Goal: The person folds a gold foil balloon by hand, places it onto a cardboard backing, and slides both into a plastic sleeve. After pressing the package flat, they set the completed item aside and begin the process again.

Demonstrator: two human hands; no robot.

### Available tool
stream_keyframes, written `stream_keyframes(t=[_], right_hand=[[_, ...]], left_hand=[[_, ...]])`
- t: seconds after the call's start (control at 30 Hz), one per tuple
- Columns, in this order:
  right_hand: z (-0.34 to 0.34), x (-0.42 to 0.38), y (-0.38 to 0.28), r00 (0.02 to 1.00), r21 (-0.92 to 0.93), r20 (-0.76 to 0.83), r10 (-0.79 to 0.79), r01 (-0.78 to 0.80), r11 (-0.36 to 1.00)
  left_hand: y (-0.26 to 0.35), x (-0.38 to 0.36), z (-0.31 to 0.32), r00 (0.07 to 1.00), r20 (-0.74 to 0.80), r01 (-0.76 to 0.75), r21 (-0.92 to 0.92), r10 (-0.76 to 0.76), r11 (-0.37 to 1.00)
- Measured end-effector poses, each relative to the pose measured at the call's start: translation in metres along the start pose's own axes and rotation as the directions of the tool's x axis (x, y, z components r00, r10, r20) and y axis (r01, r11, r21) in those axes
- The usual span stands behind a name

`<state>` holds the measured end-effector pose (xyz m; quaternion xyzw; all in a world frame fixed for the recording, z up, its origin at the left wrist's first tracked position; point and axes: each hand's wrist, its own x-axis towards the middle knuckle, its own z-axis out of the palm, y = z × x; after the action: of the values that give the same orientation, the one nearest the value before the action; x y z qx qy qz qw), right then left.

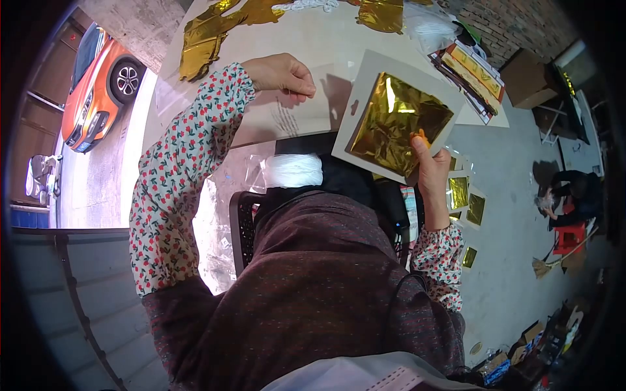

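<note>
Right now the right hand (432,171) is pinching the lower corner of a pale card (365,98) that is carrying a crinkled sheet of gold foil (398,120), holding it tilted above the table edge at about two o'clock from the person's lap. The thumb, with something orange on its tip, is pressing on the foil's corner. At about eleven o'clock the left hand (282,73) is resting curled on the table (326,39), fingertips drawn narrowly together over a sheet of clear film (287,117); whether they are actually gripping the film I cannot tell.

By the look of it, the step in hand is the pairing of the foil-faced card with a clear covering. The next move is probably calling for a clean pinch of the film's edge and a steady card, since thin foil is likely to crease. More loose foil (205,36) is lying at twelve o'clock, a stack of printed papers (473,75) at one o'clock, and small foil squares (458,193) at three o'clock.
</note>
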<state>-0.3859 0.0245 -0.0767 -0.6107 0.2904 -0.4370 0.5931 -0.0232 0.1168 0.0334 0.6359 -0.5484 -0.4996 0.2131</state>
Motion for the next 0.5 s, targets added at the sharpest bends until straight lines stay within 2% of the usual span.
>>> stream_keyframes(t=[0.1, 0.2, 0.3, 0.4, 0.43, 0.5], right_hand=[[-0.006, 0.008, -0.002, 0.998, 0.054, -0.06, 0.014, -0.011, 0.998], [-0.002, 0.011, -0.011, 0.993, 0.095, -0.111, -0.042, 0.053, 0.994], [-0.003, 0.014, -0.016, 0.983, 0.224, -0.183, -0.01, 0.052, 0.973], [-0.01, 0.016, -0.014, 0.971, 0.327, -0.24, 0.014, 0.067, 0.943], [-0.012, 0.014, -0.016, 0.966, 0.354, -0.254, 0.048, 0.047, 0.934], [-0.015, 0.011, -0.015, 0.954, 0.362, -0.282, 0.101, 0.009, 0.932]], left_hand=[[-0.011, -0.001, -0.001, 0.999, -0.028, -0.023, 0.007, 0.023, 1.0], [-0.017, 0.001, 0.001, 0.998, -0.005, -0.066, -0.102, 0.066, 0.993], [-0.009, -0.001, 0.004, 0.999, 0.001, -0.049, -0.142, 0.05, 0.989], [0.013, -0.017, 0.002, 0.985, -0.088, -0.135, 0.127, 0.147, 0.983], [0.019, -0.021, -0.002, 0.949, -0.191, -0.191, 0.29, 0.252, 0.938], [0.026, -0.03, -0.008, 0.81, -0.327, -0.222, 0.597, 0.486, 0.771]])
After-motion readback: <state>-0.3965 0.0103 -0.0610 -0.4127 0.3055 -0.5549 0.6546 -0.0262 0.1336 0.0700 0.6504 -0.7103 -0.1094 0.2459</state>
